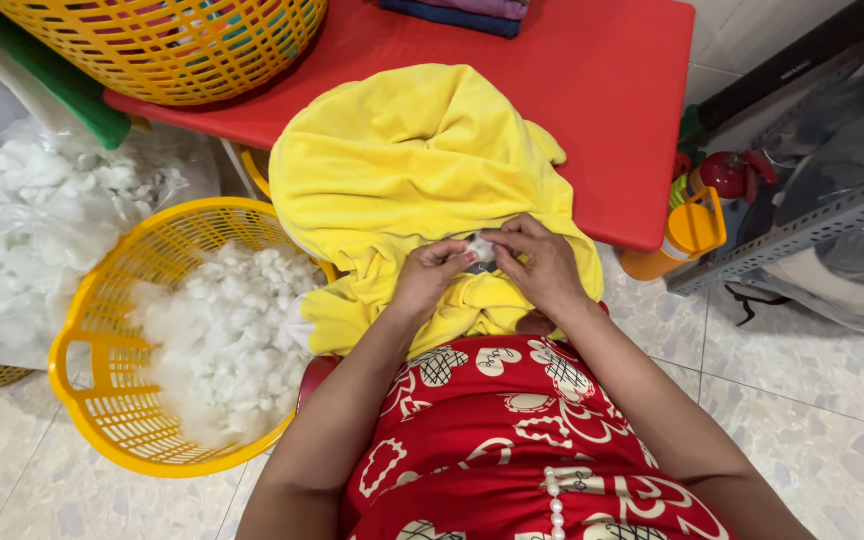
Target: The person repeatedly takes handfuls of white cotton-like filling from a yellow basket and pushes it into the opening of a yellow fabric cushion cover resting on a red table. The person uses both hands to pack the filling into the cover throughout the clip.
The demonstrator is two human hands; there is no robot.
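Over the soft yellow fleece cover (402, 160), my left hand (430, 272) and right hand (542, 262) both pinch one white stuffing tuft (480, 250); I'd guess barely stuffed, yellow plastic basket (102, 310) remains full.

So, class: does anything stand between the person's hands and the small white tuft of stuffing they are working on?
Nothing visible does. The left hand and right hand both pinch the white tuft directly, over the yellow cloth.
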